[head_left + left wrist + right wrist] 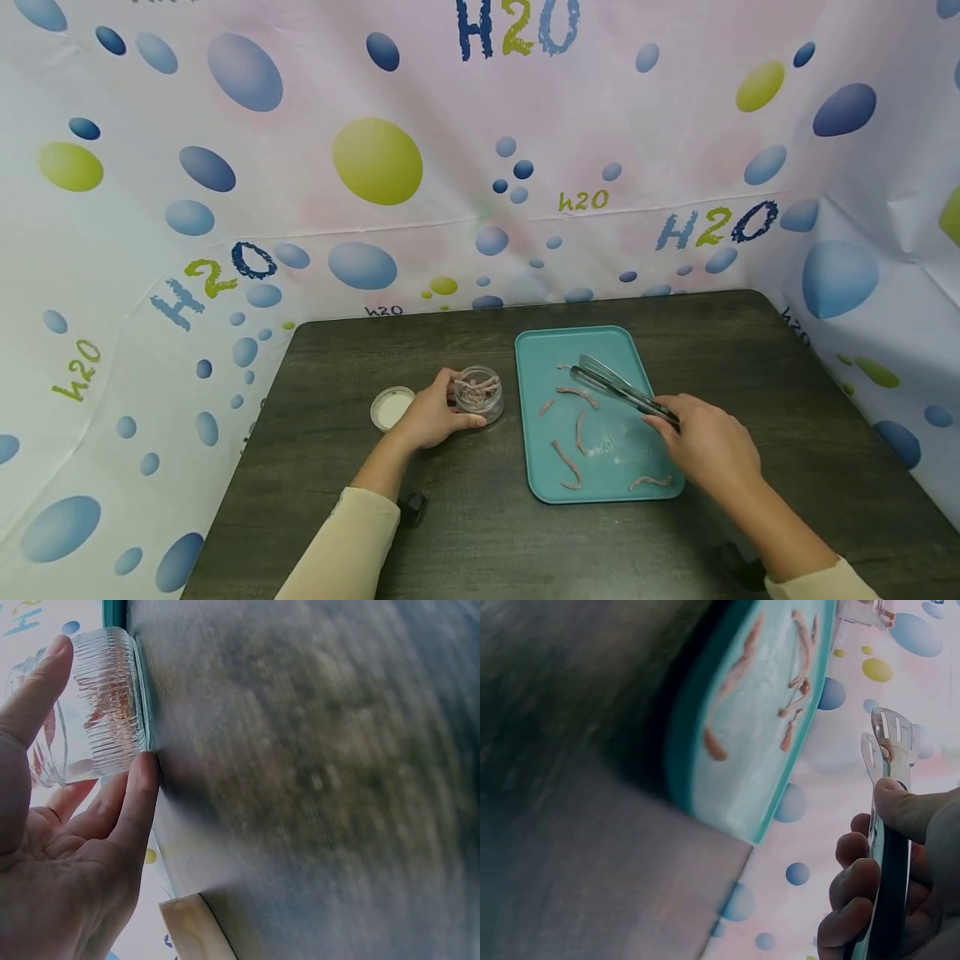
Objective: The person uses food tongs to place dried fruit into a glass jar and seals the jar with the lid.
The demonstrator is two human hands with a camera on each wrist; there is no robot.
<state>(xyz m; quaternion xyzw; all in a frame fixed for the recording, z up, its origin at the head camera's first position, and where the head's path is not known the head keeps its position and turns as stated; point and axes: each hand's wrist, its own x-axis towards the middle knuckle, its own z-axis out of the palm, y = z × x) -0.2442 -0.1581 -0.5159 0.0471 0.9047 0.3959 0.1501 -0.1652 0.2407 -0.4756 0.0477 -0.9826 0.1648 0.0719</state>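
Note:
My left hand (431, 415) holds a small clear glass jar (491, 406), thumb on one side and fingers on the other. Pinkish worm-like strips (477, 392) fill part of the jar, and one lies across its mouth. In the left wrist view, the ribbed wall of the jar (112, 697) shows between thumb and fingers. My right hand (712, 446) grips metal tongs (618, 387) with dark handles over the turquoise tray (615, 346). In the right wrist view the slotted heads of the tongs (889, 739) are slightly apart. Several strips (567, 467) lie scattered on the tray.
A round white-faced lid (392, 408) lies on the dark wooden table (465, 533), left of the jar and partly behind my left hand. Behind the table hangs a white sheet (300, 208) printed with blue and green dots.

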